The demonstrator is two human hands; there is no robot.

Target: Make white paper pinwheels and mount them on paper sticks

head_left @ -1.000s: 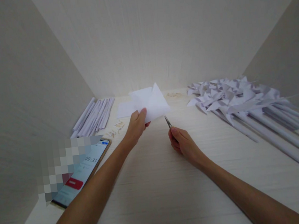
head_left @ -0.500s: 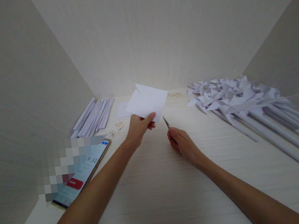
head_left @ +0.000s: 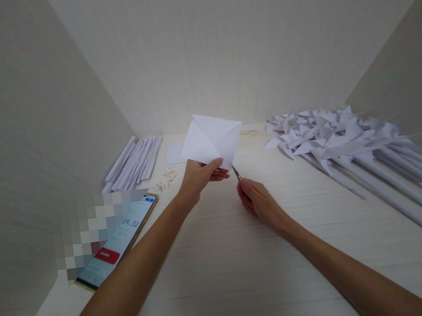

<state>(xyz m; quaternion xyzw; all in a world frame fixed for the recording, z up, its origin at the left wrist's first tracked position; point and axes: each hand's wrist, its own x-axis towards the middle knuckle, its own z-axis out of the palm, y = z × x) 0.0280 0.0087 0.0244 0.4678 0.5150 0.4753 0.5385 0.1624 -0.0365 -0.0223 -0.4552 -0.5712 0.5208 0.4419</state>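
My left hand [head_left: 207, 176] pinches the lower edge of a white paper square [head_left: 212, 140], thumb on top and fingers beneath. Crease lines run across the sheet toward its middle, and a slit shows at its top corner. My right hand [head_left: 254, 196] is closed around the handles of a small pair of scissors [head_left: 236, 171], largely hidden in the fist. Their slim metal tip points up and left, at the lower right corner of the square. Behind the held sheet, more flat white paper [head_left: 174, 154] lies on the table.
Rolled paper sticks [head_left: 132, 162] lie at the back left. Small pale bits [head_left: 165, 180] are scattered near them, others [head_left: 248, 133] at the back wall. A phone [head_left: 123, 240] lies left of my forearm. Paper pinwheels on sticks [head_left: 331, 138] are heaped at the right.
My left hand has moved slightly right and turned the paper square, bringing its corner to the scissors' tip. The right hand has barely moved.
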